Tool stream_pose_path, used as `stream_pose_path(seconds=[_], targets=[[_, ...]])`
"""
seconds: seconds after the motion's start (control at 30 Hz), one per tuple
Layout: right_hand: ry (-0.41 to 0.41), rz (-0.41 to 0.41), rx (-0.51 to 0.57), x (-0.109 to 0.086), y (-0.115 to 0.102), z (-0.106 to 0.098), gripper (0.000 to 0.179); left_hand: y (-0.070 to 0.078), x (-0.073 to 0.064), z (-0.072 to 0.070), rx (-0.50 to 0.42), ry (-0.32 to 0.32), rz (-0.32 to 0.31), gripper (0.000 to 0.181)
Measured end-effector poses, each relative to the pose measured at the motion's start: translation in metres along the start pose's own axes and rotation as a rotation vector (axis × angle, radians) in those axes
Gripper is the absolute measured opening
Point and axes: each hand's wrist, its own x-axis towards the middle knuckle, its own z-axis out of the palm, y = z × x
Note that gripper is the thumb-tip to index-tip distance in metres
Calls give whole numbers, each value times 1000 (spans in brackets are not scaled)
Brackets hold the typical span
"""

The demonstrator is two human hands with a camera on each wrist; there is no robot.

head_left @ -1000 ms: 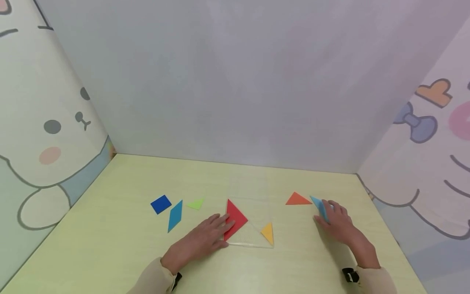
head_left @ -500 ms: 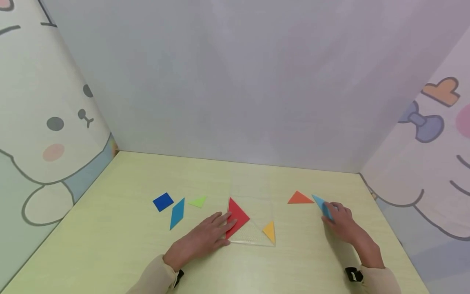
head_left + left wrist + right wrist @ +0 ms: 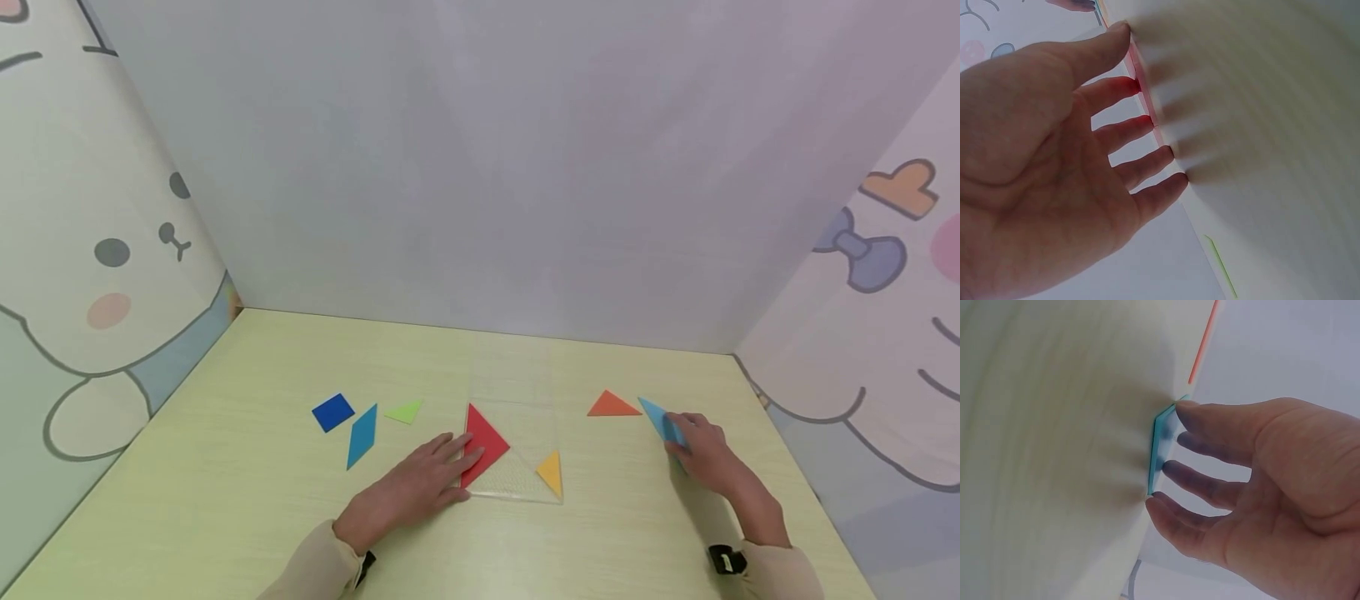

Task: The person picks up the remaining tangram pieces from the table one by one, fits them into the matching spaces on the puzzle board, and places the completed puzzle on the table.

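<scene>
Resting the left hand [image 3: 412,490], fingers extended and grasping nothing, on the large red plastic triangle [image 3: 483,454] and the left edge of the clear, flat plastic tray [image 3: 517,479]. Also in that tray, by the front right corner, a small yellow triangle [image 3: 551,473]. Gripping, well to the right, a light-blue triangle [image 3: 655,415] between thumb and curled fingers of the right hand [image 3: 703,454]; impossible to tell whether lifted or touching the pale wood-look counter [image 3: 187,467]. Apparently at an early stage: two pieces inside the tray, perhaps not seated, and five outside, counting the one in hand. Farther off, lying loose on the left, a mid-blue parallelogram [image 3: 362,436], then a dark-blue square [image 3: 333,412] and a lime-green triangle [image 3: 406,412]; on the right, an orange-red triangle [image 3: 613,406] just beside the light-blue tip. At the back, a pale-grey wall [image 3: 480,183].
</scene>
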Motion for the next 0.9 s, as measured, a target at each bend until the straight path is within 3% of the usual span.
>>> stream_pose_path(seconds=[0.3, 0.9], targets=[[-19, 100, 53, 0, 1, -6, 51, -1, 0, 2, -2, -8, -2, 63], [50, 153, 36, 1, 6, -11, 56, -2, -1, 1, -18, -5, 4, 62]])
